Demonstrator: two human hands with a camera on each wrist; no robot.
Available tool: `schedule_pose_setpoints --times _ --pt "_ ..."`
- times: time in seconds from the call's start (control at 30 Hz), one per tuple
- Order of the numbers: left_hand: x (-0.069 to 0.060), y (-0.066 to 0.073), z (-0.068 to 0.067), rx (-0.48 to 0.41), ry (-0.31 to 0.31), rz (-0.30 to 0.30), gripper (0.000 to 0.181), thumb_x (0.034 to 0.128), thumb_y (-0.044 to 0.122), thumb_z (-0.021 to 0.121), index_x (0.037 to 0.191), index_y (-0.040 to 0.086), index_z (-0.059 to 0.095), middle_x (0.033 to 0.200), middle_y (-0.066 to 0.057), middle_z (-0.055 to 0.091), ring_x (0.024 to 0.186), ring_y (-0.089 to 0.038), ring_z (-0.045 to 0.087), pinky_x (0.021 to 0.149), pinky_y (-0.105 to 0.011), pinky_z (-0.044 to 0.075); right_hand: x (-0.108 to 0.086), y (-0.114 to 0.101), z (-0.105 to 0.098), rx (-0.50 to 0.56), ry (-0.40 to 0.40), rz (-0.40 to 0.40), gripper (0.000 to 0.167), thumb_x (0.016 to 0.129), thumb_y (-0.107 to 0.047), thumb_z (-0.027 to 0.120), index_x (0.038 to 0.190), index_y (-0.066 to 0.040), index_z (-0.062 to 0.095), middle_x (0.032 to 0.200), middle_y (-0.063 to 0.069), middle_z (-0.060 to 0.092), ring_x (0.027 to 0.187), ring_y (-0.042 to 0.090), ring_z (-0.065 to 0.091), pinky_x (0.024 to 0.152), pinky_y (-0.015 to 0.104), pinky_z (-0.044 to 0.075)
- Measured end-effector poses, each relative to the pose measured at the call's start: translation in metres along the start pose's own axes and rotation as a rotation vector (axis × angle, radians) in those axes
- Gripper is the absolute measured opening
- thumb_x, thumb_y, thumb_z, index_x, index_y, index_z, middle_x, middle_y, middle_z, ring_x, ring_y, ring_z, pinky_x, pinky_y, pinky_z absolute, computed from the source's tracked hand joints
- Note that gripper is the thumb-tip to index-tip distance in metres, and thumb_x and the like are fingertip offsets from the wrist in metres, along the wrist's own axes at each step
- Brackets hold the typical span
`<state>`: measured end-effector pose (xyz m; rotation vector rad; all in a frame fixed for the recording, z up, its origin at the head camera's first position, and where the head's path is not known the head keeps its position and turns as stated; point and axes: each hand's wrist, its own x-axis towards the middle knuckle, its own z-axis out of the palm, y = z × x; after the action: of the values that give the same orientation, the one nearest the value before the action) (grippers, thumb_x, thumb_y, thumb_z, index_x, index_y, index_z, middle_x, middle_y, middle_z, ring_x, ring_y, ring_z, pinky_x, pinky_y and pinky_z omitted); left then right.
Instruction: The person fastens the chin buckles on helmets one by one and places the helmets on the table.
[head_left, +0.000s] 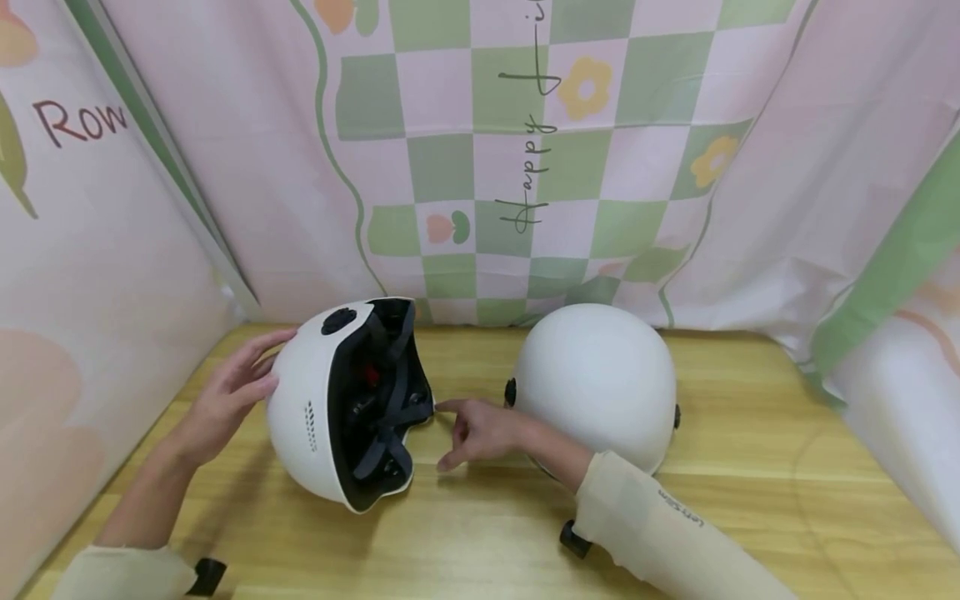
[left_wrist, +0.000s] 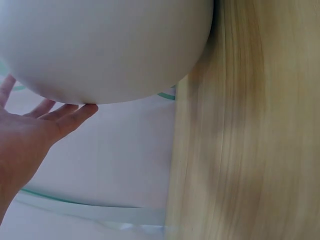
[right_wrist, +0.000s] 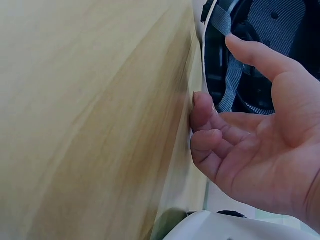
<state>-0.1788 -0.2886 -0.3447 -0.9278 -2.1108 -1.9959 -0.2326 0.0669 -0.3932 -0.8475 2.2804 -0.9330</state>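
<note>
A white helmet lies tipped on its side at the left of the table, its black lining and dark straps facing right. My left hand rests its fingers against the shell's left side; the left wrist view shows the fingertips of that hand touching the smooth white shell. My right hand points its index finger at the helmet's right rim, at or touching it. In the right wrist view several fingers of this hand are bent, with the straps and lining just beyond.
A second white helmet stands dome up on the wooden table, right of centre, behind my right forearm. Patterned cloth hangs along the table's back edge, with more cloth at both sides.
</note>
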Motion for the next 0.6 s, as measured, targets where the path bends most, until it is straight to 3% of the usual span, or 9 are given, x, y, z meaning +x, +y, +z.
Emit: schedule_pose_setpoints --times 0.23,0.4,0.5,0.6 --pt "-0.001 0.005 0.003 0.067 0.022 -0.036 0.05 0.1039 -0.011 0.042 0.151 0.004 0.049 0.151 0.004 0.053 0.136 -0.004 0.052 0.102 -0.019 0.047 0.002 -0.002 -0.005 -0.01 0.017 -0.011 0.084 0.09 -0.021 0.083 0.156 0.003 0.038 0.081 -0.002 0.068 0.071 0.009 0.063 0.068 0.024 0.051" --pt "0.0 0.006 0.005 0.096 0.007 -0.059 0.049 0.1043 -0.008 0.045 0.153 0.001 0.046 0.154 0.002 0.051 0.138 -0.003 0.049 0.103 -0.019 0.047 0.003 -0.017 -0.012 0.068 0.235 -0.169 0.067 0.093 -0.015 0.078 0.149 0.002 0.048 0.1 0.009 0.068 0.086 0.017 0.069 0.078 0.031 0.058" --pt "0.001 0.006 0.007 0.105 0.003 -0.066 0.05 0.1042 -0.008 0.045 0.153 0.001 0.045 0.154 0.003 0.05 0.138 -0.003 0.049 0.103 -0.019 0.047 0.003 -0.033 -0.016 0.175 0.389 -0.279 0.061 0.095 -0.012 0.075 0.15 -0.002 0.048 0.106 0.015 0.07 0.09 0.021 0.07 0.081 0.034 0.059" --pt "0.001 0.007 0.008 0.111 0.003 -0.072 0.05 0.1042 -0.008 0.046 0.154 0.001 0.045 0.154 0.003 0.05 0.138 -0.002 0.049 0.103 -0.019 0.047 0.003 -0.053 -0.02 0.296 0.487 -0.357 0.06 0.099 -0.011 0.07 0.153 -0.005 0.044 0.112 0.017 0.071 0.095 0.024 0.072 0.082 0.042 0.06"
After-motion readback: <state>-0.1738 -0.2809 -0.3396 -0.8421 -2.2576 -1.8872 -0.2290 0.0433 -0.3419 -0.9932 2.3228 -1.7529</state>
